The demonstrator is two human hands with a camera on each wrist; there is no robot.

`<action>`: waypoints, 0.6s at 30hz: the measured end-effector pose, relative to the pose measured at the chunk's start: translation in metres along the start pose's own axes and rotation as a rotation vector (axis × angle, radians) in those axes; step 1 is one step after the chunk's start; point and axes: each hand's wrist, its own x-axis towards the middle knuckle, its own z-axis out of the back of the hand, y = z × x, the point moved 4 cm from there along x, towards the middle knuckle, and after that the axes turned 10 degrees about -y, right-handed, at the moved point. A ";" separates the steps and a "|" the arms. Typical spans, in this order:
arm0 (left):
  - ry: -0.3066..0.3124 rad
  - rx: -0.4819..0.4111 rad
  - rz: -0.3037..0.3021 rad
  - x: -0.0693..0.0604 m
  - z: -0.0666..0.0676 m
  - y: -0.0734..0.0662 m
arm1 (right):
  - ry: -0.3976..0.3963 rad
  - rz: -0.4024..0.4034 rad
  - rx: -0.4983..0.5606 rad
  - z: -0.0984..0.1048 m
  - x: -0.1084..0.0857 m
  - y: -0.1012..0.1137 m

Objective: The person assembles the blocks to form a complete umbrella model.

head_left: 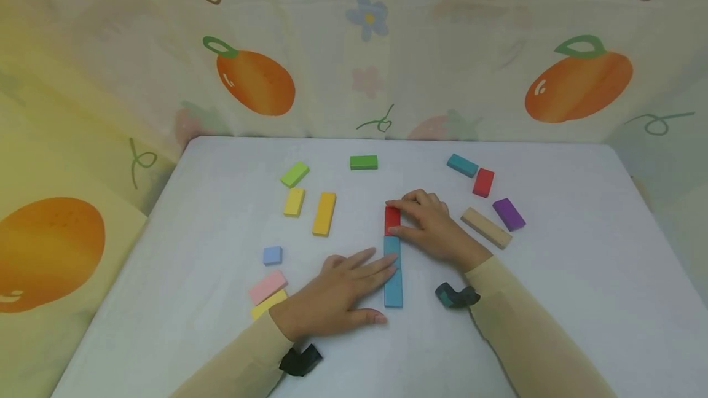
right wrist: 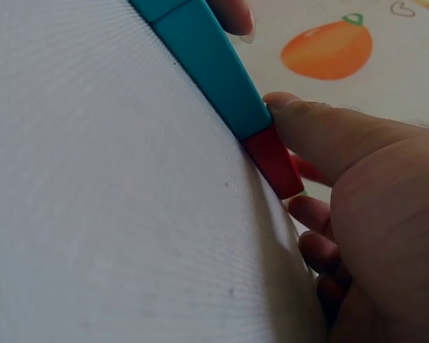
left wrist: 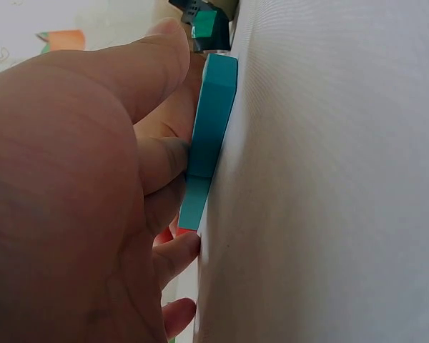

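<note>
Two blue blocks lie end to end in a line; the nearer blue block (head_left: 393, 290) and the farther blue block (head_left: 391, 244) meet at a seam. At the far end of the line a red block (head_left: 392, 220) touches them. My right hand (head_left: 434, 226) pinches that red block, thumb near the joint and index finger at its far end. My left hand (head_left: 343, 293) lies with fingers stretched out, fingertips on the blue blocks and thumb apart from them. In the right wrist view the red block (right wrist: 273, 163) sits flush against the blue one.
Left on the white table (head_left: 210, 201) are green, yellow, pink and light-blue blocks, among them an orange-yellow block (head_left: 324, 214). To the right lie a wooden block (head_left: 486, 228), a purple block (head_left: 509, 214), another red block (head_left: 483, 182) and a teal block (head_left: 462, 165).
</note>
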 end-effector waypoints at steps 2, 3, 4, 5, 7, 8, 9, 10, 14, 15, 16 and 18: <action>-0.002 0.006 -0.002 0.000 -0.001 0.000 | -0.006 0.000 0.001 0.000 0.000 0.000; -0.003 0.009 -0.003 0.000 -0.001 0.000 | -0.008 0.000 0.000 0.000 0.000 0.000; -0.004 0.012 -0.005 0.000 -0.001 0.001 | -0.010 0.000 -0.002 0.000 0.000 -0.001; -0.005 0.013 -0.006 0.000 -0.001 0.001 | -0.010 0.000 -0.005 0.000 0.000 -0.001; -0.005 0.017 -0.009 0.000 -0.001 0.001 | -0.010 0.000 -0.009 0.000 0.000 0.000; -0.006 0.018 -0.010 0.000 -0.001 0.001 | -0.009 0.001 -0.011 0.000 0.000 0.000; -0.006 0.019 -0.010 0.000 -0.001 0.001 | -0.008 0.002 -0.012 0.000 0.000 0.000; -0.006 0.021 -0.010 0.000 -0.001 0.001 | -0.008 0.003 -0.013 0.000 0.000 0.001; -0.007 0.022 -0.011 0.000 0.000 0.001 | -0.005 0.001 -0.010 0.000 0.000 0.001; -0.008 0.022 -0.011 0.000 0.000 0.001 | -0.005 0.000 -0.009 0.000 0.000 0.001; -0.008 0.021 -0.011 0.000 0.000 0.001 | -0.003 -0.002 -0.008 0.000 0.000 0.000; -0.010 0.020 -0.012 0.000 0.000 0.001 | -0.003 -0.003 -0.009 -0.001 0.000 0.000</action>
